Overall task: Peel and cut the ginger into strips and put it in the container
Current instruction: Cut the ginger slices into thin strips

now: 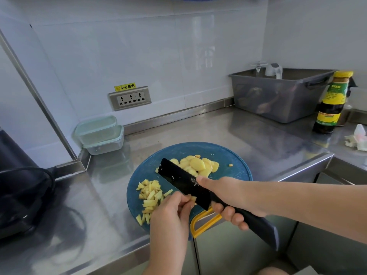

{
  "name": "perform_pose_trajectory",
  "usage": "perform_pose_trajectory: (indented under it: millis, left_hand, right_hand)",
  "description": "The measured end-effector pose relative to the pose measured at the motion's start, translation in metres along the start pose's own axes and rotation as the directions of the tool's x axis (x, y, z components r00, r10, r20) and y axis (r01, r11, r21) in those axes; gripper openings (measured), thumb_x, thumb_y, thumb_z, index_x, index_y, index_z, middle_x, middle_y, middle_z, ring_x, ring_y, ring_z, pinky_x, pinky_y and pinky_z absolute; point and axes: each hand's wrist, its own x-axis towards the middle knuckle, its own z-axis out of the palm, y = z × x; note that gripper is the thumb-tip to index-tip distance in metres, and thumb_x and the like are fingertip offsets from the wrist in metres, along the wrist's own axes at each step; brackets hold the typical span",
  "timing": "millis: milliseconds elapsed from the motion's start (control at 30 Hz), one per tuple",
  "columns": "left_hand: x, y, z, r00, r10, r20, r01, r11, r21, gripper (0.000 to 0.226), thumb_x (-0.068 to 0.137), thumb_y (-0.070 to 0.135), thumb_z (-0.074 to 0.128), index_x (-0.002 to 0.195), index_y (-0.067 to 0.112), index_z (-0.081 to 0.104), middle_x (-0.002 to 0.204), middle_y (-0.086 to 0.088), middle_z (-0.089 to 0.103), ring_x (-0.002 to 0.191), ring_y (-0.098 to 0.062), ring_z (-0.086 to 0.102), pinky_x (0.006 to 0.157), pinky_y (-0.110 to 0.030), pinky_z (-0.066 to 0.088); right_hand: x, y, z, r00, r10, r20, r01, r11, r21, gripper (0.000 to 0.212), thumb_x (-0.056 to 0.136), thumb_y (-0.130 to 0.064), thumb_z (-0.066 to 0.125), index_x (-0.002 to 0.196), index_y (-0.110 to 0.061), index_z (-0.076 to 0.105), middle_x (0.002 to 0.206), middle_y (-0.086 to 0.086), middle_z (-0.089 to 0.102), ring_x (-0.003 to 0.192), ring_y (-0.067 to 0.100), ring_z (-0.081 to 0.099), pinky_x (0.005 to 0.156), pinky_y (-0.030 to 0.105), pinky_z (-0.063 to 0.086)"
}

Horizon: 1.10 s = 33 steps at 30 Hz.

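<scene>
Board: a round blue cutting board (228, 153) lies on the steel counter (238, 132), its yellow handle (200, 223) at 6 o'clock, over the counter's front edge.

Ginger, two lots, both on the board:
- ginger slices (198, 164): a heap of pale yellow rounds overlapping one another, at 12 o'clock on the board. One crumb lies just beside the heap at 3 o'clock.
- ginger strips (150, 197): short cut sticks, loosely scattered at 8 o'clock on the board, apart from the slices.

Right hand (228, 197): fingers wrapped round the black handle of the knife (178, 179), forefinger stretched along the flat of the blade. The blade is black and broad, and points to 10 o'clock. It lies between the two ginger lots, with its tip near the slices. Cannot tell whether the edge touches the board.

Left hand (170, 213): fingers curled, thumb and fingertips pinching a small ginger piece (193, 199) right against the heel of the blade, at 6 o'clock on the board.

Containers (101, 133): two clear boxes with pale green lids, stacked, lids on. They sit at 10 o'clock from the board, in the corner by the wall, well apart from the ginger.

Surroundings:
- wall socket (130, 98) at 11 o'clock from the board
- grey bin (282, 98) at 2 o'clock
- dark sauce bottle (331, 104) with a yellow cap just beside the bin
- crumpled tissue (357, 139) at 3 o'clock
- black bag (21, 195) at 9 o'clock
</scene>
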Motion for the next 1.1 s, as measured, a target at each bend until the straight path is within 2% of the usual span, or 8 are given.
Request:
perform_pose_trajectory:
  millis: [100, 267, 433, 567, 667, 767, 1100]
  left_hand:
    - [0.000, 0.000, 0.000, 1.000, 0.000, -0.008, 0.000, 1.000, -0.006, 0.020, 0.073, 0.009, 0.080, 0.074, 0.024, 0.067, 0.065, 0.018, 0.061, 0.066, 0.000, 0.060, 0.055, -0.014, 0.049]
    - [-0.001, -0.002, 0.001, 1.000, -0.018, -0.014, 0.017, 0.999, -0.043, 0.020, 0.073, 0.007, 0.079, 0.076, 0.023, 0.068, 0.065, 0.018, 0.061, 0.076, 0.002, 0.060, 0.062, -0.011, 0.048]
    - [-0.001, -0.005, 0.003, 1.000, -0.013, -0.019, 0.012, 0.998, -0.061, 0.021, 0.070, 0.005, 0.081, 0.075, 0.022, 0.069, 0.064, 0.016, 0.061, 0.073, 0.005, 0.059, 0.058, -0.003, 0.043]
    - [-0.001, -0.006, 0.003, 1.000, -0.007, -0.023, 0.005, 0.998, -0.064, 0.022, 0.070, 0.004, 0.081, 0.075, 0.022, 0.069, 0.064, 0.016, 0.061, 0.075, 0.005, 0.058, 0.059, -0.003, 0.043]
    - [-0.001, -0.006, 0.003, 0.999, -0.023, -0.036, 0.020, 0.997, -0.079, 0.021, 0.071, 0.005, 0.080, 0.075, 0.022, 0.069, 0.066, 0.018, 0.063, 0.071, 0.002, 0.060, 0.063, -0.005, 0.045]
    - [-0.001, -0.005, 0.004, 0.998, -0.026, -0.052, 0.022, 0.997, -0.076, 0.019, 0.071, 0.006, 0.081, 0.075, 0.022, 0.071, 0.067, 0.016, 0.064, 0.059, 0.002, 0.059, 0.067, -0.004, 0.046]
    - [-0.002, -0.010, 0.007, 0.998, 0.026, -0.055, -0.030, 0.997, -0.071, 0.019, 0.069, 0.006, 0.081, 0.075, 0.018, 0.068, 0.067, 0.012, 0.061, 0.056, 0.000, 0.055, 0.058, -0.003, 0.044]
  right_hand:
    - [-0.001, -0.004, 0.001, 1.000, 0.021, 0.002, -0.021, 1.000, 0.006, 0.070, 0.086, -0.078, 0.025, 0.051, -0.019, 0.038, 0.039, -0.005, 0.037, 0.028, 0.010, 0.034, 0.035, 0.013, 0.033]
    - [-0.001, -0.010, 0.001, 0.998, 0.056, -0.039, -0.057, 0.997, -0.047, 0.069, 0.086, -0.078, 0.024, 0.051, -0.019, 0.037, 0.043, -0.004, 0.034, 0.031, 0.010, 0.032, 0.038, 0.015, 0.032]
    - [-0.001, -0.013, 0.001, 0.995, 0.084, -0.044, -0.087, 0.994, -0.063, 0.070, 0.085, -0.079, 0.024, 0.051, -0.019, 0.038, 0.043, -0.004, 0.034, 0.031, 0.010, 0.032, 0.038, 0.016, 0.032]
    - [0.001, -0.015, 0.004, 0.992, 0.105, -0.063, -0.110, 0.992, -0.066, 0.071, 0.085, -0.079, 0.024, 0.050, -0.019, 0.037, 0.041, -0.004, 0.034, 0.030, 0.010, 0.032, 0.037, 0.014, 0.032]
    - [0.005, -0.018, 0.010, 0.990, 0.114, -0.079, -0.121, 0.989, -0.090, 0.070, 0.086, -0.078, 0.025, 0.051, -0.019, 0.036, 0.040, -0.004, 0.034, 0.030, 0.011, 0.032, 0.037, 0.014, 0.032]
    - [0.006, -0.018, 0.016, 0.987, 0.114, -0.116, -0.126, 0.986, -0.110, 0.070, 0.085, -0.079, 0.025, 0.053, -0.018, 0.036, 0.041, -0.003, 0.033, 0.030, 0.011, 0.031, 0.037, 0.014, 0.032]
    - [0.003, -0.016, 0.024, 0.977, 0.072, -0.203, -0.091, 0.992, -0.087, 0.069, 0.087, -0.077, 0.026, 0.054, -0.017, 0.036, 0.040, -0.002, 0.033, 0.029, 0.012, 0.031, 0.034, 0.014, 0.033]
